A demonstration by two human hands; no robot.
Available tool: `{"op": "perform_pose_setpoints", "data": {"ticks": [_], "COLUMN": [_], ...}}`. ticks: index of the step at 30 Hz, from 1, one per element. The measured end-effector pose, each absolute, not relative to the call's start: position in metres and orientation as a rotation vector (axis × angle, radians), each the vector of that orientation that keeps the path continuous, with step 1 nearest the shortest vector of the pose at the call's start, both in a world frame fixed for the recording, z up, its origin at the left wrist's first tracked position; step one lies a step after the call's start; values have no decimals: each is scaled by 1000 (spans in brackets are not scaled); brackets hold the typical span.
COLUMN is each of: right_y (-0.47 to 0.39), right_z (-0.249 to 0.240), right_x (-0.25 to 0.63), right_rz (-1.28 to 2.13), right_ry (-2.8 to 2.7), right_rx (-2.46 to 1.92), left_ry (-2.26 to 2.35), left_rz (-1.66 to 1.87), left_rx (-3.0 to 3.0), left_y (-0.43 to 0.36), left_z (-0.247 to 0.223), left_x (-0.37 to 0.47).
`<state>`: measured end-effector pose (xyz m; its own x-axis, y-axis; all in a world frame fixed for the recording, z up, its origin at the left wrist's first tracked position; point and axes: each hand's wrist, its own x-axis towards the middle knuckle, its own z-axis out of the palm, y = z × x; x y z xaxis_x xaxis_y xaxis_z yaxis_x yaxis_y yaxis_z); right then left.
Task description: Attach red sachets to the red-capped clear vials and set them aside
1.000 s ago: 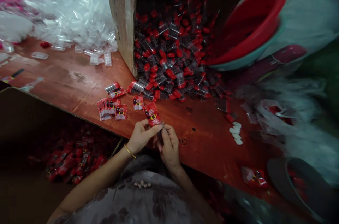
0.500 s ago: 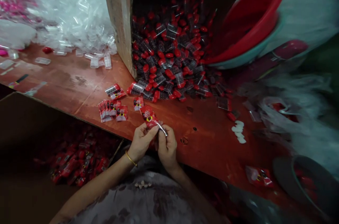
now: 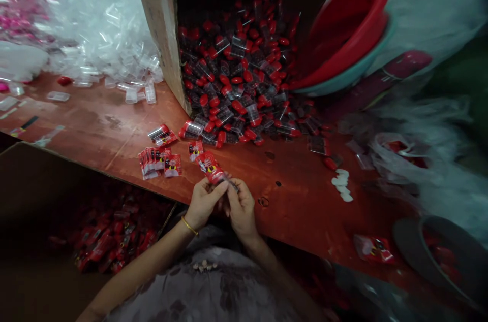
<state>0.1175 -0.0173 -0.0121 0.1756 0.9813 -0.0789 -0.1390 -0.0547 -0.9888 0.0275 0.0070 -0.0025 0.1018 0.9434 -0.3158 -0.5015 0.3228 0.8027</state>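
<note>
Both hands meet at the front edge of the table around a red printed packet (image 3: 211,168). My left hand (image 3: 206,200) pinches its near end between thumb and fingers. Pressed close beside it, my right hand (image 3: 241,208) is closed at the same end, where a small dark, shiny piece shows between the fingers; what it is I cannot make out. Just beyond lies a small red printed card (image 3: 195,150). Farther left are a fanned row of red cards (image 3: 151,160), a single card (image 3: 173,165) and a clear red-capped container (image 3: 158,132).
A tipped cardboard box (image 3: 162,27) spills many red-capped containers (image 3: 236,83) onto the table. Red basin (image 3: 358,22) leans at its right. Clear plastic containers (image 3: 102,32) are heaped back left. White discs (image 3: 342,185) lie right. Below left, a carton holds red packets (image 3: 110,235).
The shiny strip sticking out at the packet's right end is now mostly covered by my right fingers. My right thumb has moved in toward my left hand. The view has shifted slightly.
</note>
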Motion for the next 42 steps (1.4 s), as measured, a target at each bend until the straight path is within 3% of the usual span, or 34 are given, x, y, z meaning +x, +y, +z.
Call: {"op": "perform_pose_setpoints", "data": {"ticks": [9, 18, 26, 35, 42], "right_y": [-10, -6, -3, 0, 4], "right_z": [-14, -14, -18, -18, -10], "right_x": [130, 117, 129, 144, 157], "right_rz": [1351, 1389, 1355, 1430, 1433], "right_ry": [-519, -487, -216, -239, -469], "right_rx": [-1072, -969, -945, -983, -1003], "left_ry": [956, 916, 1018, 1186, 1097], "left_rz": [1285, 1197, 1453, 1069, 456], "left_rx": [384, 385, 216, 842, 1628], "left_y": [20, 10, 33, 35, 39], "left_z": [10, 8, 15, -1, 13], "left_x": [28, 41, 19, 2, -17]}}
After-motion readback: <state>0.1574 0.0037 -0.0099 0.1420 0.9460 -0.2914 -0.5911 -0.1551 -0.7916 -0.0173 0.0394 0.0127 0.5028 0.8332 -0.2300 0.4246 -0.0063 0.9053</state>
